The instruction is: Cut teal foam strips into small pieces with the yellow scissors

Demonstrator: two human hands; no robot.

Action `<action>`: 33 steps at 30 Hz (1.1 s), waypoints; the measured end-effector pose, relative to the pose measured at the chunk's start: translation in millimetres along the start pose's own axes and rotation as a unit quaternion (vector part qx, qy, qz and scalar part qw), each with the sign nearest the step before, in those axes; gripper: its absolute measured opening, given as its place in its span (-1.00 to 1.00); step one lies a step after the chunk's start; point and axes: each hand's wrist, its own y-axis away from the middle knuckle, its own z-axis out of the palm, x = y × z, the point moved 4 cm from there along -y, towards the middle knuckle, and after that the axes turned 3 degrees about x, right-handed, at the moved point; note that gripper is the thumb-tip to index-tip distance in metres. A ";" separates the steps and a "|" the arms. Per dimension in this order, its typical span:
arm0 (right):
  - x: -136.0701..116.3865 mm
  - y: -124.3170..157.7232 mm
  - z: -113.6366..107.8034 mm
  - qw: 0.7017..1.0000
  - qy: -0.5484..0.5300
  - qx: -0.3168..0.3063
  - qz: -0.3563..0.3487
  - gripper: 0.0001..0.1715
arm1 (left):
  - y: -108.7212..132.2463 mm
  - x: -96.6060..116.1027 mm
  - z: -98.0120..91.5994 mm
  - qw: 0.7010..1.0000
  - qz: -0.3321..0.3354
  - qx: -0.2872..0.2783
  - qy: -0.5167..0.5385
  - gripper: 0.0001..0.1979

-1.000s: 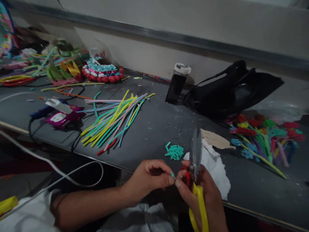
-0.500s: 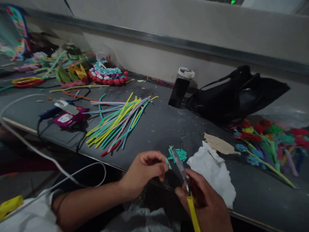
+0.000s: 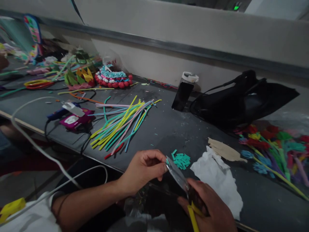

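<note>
Left hand (image 3: 145, 169) and right hand (image 3: 212, 209) at the table (image 3: 159, 135) front edge, scissors (image 3: 177, 175) blades bridging the gap between them. 12 o'clock: teal cut bits (image 3: 181, 160) just beyond, then bare table up to the bottle (image 3: 184, 91). 10–11: strip bundle (image 3: 120, 124) blocks, with an open lane between it and the bits. 2–3: white tissue (image 3: 217, 180) close by the right hand, tan paper (image 3: 225, 149) behind. 1–2, far: black bag (image 3: 241, 100). 3, far: foam flowers (image 3: 272, 145). 9: white cable (image 3: 48, 154) loops off the edge.

Your right hand (image 3: 212, 211) and scissors (image 3: 180, 178) cut off at the bottom, bit (image 3: 166, 161) pinched in your left hand (image 3: 145, 167) too small to tell
</note>
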 end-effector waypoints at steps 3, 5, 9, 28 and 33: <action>2.5 2.5 0.0 1.000 0.001 -0.009 0.009 -0.61 | -0.8 -2.2 0.4 1.000 -0.009 0.005 -0.013 -0.84; 3.9 4.1 -0.2 1.000 0.004 -0.009 0.008 -0.61 | -1.0 -3.0 0.6 1.000 -0.012 0.009 -0.023 -0.83; 4.3 6.1 -1.5 1.000 0.015 0.004 -0.004 -0.62 | -0.5 -4.0 0.8 0.999 -0.021 0.014 -0.041 -0.81; 2.2 11.1 1.1 1.000 -0.003 0.006 0.004 -0.62 | -1.1 -7.6 1.2 0.998 -0.045 0.009 -0.034 -0.77; 0.0 12.1 0.7 1.000 -0.008 0.003 0.028 -0.63 | -1.4 -9.3 0.3 0.999 -0.045 0.004 -0.024 -0.77</action>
